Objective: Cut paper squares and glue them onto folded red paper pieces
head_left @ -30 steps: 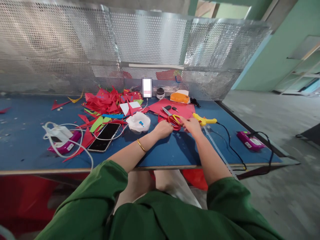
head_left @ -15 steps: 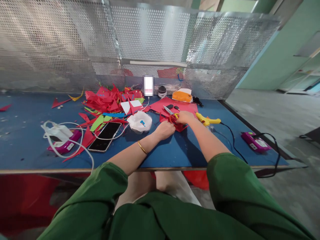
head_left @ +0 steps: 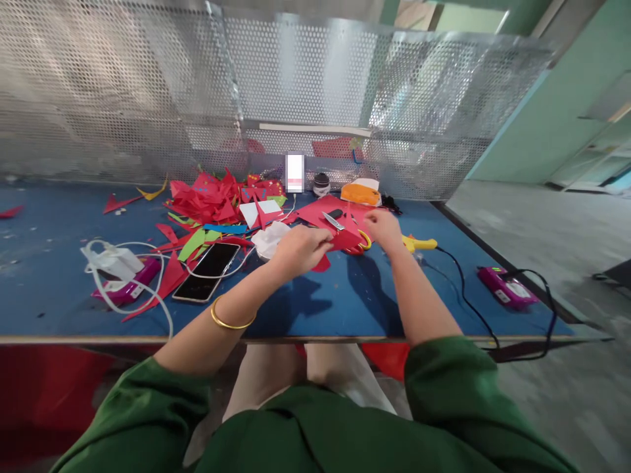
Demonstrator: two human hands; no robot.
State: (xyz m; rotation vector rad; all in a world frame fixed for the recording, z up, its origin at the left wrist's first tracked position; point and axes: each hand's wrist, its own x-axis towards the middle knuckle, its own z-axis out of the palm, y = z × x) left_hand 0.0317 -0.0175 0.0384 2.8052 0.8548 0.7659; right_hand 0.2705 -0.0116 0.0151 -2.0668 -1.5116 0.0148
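My left hand [head_left: 303,249] is raised over the table with its fingertips pinched on a piece of red paper [head_left: 349,231]. To the right, my right hand [head_left: 384,228] is closed near the paper's right side; what its fingers hold, if anything, I cannot make out. Scissors with yellow and red handles [head_left: 365,242] lie between the hands, partly under the paper. A knife with a black handle [head_left: 334,221] rests on red paper behind. The yellow glue gun [head_left: 421,244] is partly hidden by my right wrist. Left of my left hand is a white bowl [head_left: 267,238].
A heap of cut red paper [head_left: 207,197] covers the back left. A phone [head_left: 207,272], a purple power box [head_left: 131,282] and white cables lie left. Another purple box [head_left: 507,288] sits right. A perforated metal screen [head_left: 296,72] stands behind.
Both hands have come apart and lifted. My left hand has moved left and now overlaps the bowl; my right hand has moved right, off the scissors, which now lie on the table.
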